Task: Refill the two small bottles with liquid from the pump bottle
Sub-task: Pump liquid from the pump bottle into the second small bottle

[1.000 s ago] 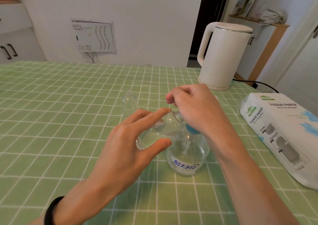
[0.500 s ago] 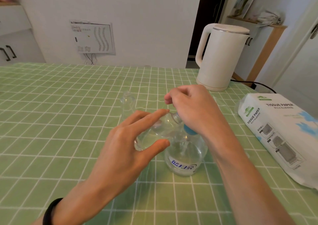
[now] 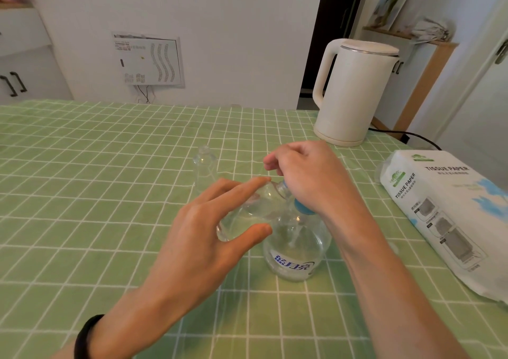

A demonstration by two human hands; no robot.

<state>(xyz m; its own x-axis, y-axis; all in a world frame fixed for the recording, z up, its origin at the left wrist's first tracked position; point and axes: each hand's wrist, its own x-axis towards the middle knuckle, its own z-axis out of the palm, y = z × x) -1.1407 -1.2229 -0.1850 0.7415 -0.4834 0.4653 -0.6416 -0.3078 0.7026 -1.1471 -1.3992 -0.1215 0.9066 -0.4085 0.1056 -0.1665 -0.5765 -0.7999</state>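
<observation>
Small bottle (image 3: 248, 213) in left hand (image 3: 198, 237), right hand (image 3: 310, 177) gripping pump (image 3: 303, 208)

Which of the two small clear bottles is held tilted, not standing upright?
The near small bottle, which the left hand holds tilted with its mouth at the top of the pump bottle. The far small bottle stands upright on the tablecloth.

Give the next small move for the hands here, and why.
Probably press the pump down with the right hand: it sits curled over the head of the round clear pump bottle, and the left hand holds the small clear plastic bottle tilted, mouth at the spout.
</observation>
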